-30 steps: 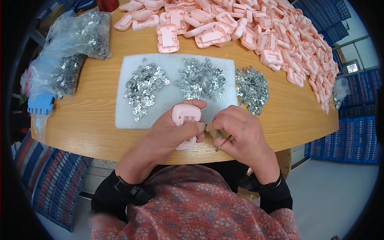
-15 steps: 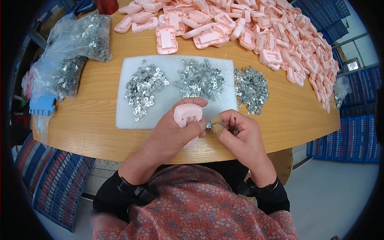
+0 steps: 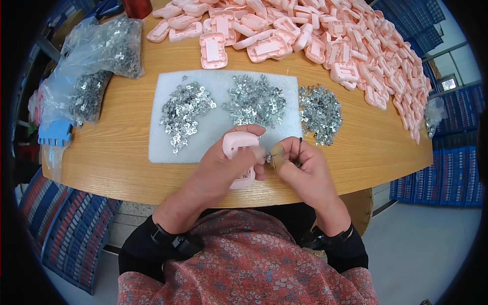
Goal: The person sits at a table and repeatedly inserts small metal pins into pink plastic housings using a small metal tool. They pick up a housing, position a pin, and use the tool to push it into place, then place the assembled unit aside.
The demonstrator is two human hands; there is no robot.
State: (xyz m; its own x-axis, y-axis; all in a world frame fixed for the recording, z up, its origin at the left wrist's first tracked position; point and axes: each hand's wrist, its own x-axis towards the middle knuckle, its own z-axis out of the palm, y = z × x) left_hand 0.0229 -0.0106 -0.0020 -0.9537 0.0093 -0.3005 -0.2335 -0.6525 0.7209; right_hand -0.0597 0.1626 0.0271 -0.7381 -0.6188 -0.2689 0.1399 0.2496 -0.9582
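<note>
My left hand (image 3: 212, 170) is wrapped round a pale pink plastic shell (image 3: 238, 140), held above the near edge of the table. Its thumb is blurred by motion over the shell's open middle. Just right of it, my right hand (image 3: 310, 173) pinches a small shiny metal clip (image 3: 269, 158) between thumb and forefinger, which wear tan finger covers. A thin dark tool (image 3: 300, 144) pokes up from the curled fingers of that hand; its kind is hidden. Beyond the hands, a white foam sheet (image 3: 218, 145) bears two heaps of metal clips (image 3: 185, 109).
A third clip heap (image 3: 320, 114) lies right of the foam sheet on the wooden table (image 3: 363, 140). Many pink shells (image 3: 351, 51) are piled along the far and right sides. Clear bags of metal pieces (image 3: 119, 48) and a blue plastic piece (image 3: 54, 133) sit at left.
My left thumb has shifted off the clip's side and up over the shell, uncovering more of the lower shell. The clip has turned in my right fingers, and the dark tool stands more upright.
</note>
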